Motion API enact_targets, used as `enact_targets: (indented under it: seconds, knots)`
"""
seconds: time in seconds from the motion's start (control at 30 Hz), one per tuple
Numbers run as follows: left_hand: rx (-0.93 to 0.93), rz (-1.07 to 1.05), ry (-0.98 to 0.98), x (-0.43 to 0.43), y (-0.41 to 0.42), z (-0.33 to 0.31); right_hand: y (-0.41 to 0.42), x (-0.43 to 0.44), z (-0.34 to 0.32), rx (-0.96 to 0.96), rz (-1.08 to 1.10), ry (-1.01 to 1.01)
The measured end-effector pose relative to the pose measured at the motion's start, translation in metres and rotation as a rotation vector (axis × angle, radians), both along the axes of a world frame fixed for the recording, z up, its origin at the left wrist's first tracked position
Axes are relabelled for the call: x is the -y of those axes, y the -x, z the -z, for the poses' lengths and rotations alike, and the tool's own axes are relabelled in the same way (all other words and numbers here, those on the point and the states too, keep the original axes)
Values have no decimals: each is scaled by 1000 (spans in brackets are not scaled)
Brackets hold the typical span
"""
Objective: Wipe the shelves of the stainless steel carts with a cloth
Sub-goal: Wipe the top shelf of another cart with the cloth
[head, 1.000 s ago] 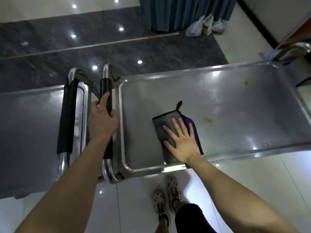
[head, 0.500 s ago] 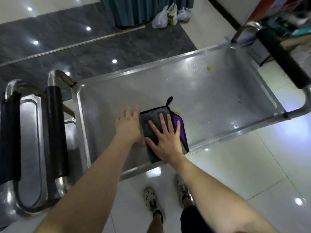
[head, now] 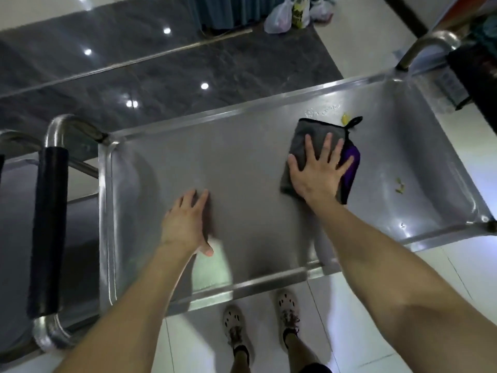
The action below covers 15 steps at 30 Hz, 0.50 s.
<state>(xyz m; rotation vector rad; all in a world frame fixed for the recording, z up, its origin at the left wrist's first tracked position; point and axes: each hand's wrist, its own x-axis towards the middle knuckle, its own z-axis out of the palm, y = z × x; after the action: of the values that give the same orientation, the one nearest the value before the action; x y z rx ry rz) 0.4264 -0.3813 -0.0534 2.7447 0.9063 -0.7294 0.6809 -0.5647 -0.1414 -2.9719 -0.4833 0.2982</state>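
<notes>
The stainless steel cart's top shelf (head: 242,162) lies in front of me, seen from above. A folded grey and purple cloth (head: 301,141) with a black loop rests on its right half. My right hand (head: 316,170) presses flat on the cloth, fingers spread. My left hand (head: 185,224) lies flat on the bare steel near the front rim, fingers apart, holding nothing. Small yellow crumbs sit just beyond the cloth (head: 344,118) and to its right (head: 399,185).
A black-padded handle (head: 49,224) closes the cart's left end, another (head: 473,76) the right end. A second steel cart (head: 10,211) stands at the far left. Plastic bags (head: 279,20) and a curtain (head: 223,9) are across the floor. My feet (head: 234,324) stand by the front rim.
My left hand left the black handle and came down flat on the shelf. My right hand slid the cloth to the right and farther from me, toward the crumbs.
</notes>
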Motion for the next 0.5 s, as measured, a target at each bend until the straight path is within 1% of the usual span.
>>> enact_targets:
  seconds: [0.03, 0.07, 0.17, 0.23, 0.33, 0.37, 0.4, 0.43, 0.5]
  knots:
    - [0, -7, 5, -1, 0, 1, 6, -27, 1, 9, -33, -13]
    - [0, -12, 7, -2, -1, 2, 16, -55, 1, 15, -118, -31]
    - [-5, -8, -8, -1, -1, 2, 54, -124, 6, 10, -506, -80]
    - [-10, -14, -7, 0, -2, 2, 66, -150, 9, -8, -691, -82]
    - [-17, -22, 6, 1, -4, 1, 42, -155, 10, -12, -860, -94]
    - [-13, -24, 7, 2, -4, 0, 25, -149, 10, -1, -881, -103]
    - [-10, -27, 8, 2, -5, 0, 4, -141, 11, 13, -856, -106]
    - [-10, -29, 10, 2, -5, -1, -18, -129, 11, 30, -775, -104]
    - [-11, -30, 13, 4, -6, -2, -66, -97, 11, 65, -500, -97]
